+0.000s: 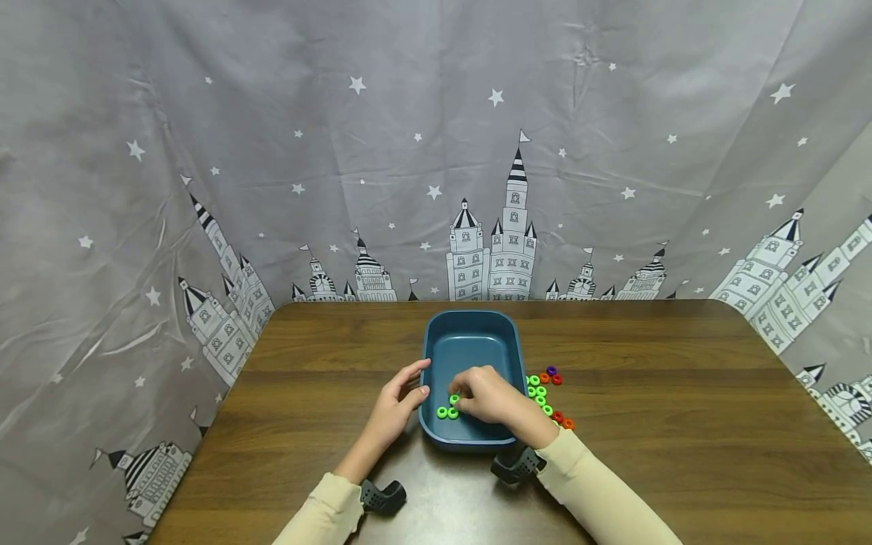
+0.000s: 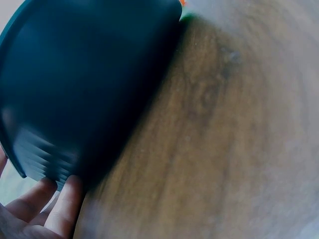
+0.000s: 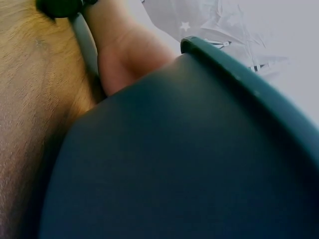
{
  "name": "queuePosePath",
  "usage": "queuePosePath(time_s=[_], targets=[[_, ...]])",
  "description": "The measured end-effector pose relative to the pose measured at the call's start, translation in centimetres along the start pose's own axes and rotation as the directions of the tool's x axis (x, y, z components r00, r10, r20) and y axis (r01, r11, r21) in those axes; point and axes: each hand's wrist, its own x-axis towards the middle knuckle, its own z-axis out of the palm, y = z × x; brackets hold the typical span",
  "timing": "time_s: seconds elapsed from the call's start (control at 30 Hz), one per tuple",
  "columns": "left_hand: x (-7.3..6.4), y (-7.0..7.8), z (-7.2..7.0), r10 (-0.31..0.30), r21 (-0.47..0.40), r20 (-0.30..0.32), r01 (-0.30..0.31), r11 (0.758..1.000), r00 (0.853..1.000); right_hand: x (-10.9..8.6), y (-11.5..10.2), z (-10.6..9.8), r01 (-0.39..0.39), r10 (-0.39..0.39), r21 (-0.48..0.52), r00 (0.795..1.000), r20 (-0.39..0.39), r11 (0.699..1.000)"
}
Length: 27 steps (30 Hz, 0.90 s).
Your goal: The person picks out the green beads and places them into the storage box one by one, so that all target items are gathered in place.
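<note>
A dark blue plastic bin stands on the table, its rim upward. My left hand is at its left side, fingers extended and touching the wall; the left wrist view shows fingertips against that wall. Inside the bin, my right hand has curled fingers and pinches a small green ring. Beside it, two more green rings lie on the bin's floor. In the right wrist view the bin's wall hides my right fingers; the heel of the left hand shows beyond.
Right of the bin, several loose green rings lie on the brown wooden table, with red rings, orange rings and a purple ring among them. A grey curtain printed with castles and stars hangs behind.
</note>
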Motion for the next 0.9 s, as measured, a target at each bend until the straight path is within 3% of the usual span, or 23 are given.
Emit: queuePosePath(time_s=[0.6, 0.9], targets=[[0.03, 0.04, 0.05, -0.007, 0.008, -0.004, 0.007, 1.0, 1.0, -0.26, -0.47, -0.01, -0.125, 0.127, -0.074, 0.992, 0.017, 0.989], [0.02, -0.08, -0.02, -0.006, 0.016, -0.007, 0.006, 1.0, 1.0, -0.31, -0.39, -0.09, -0.102, 0.103, -0.058, 0.994, 0.021, 0.993]])
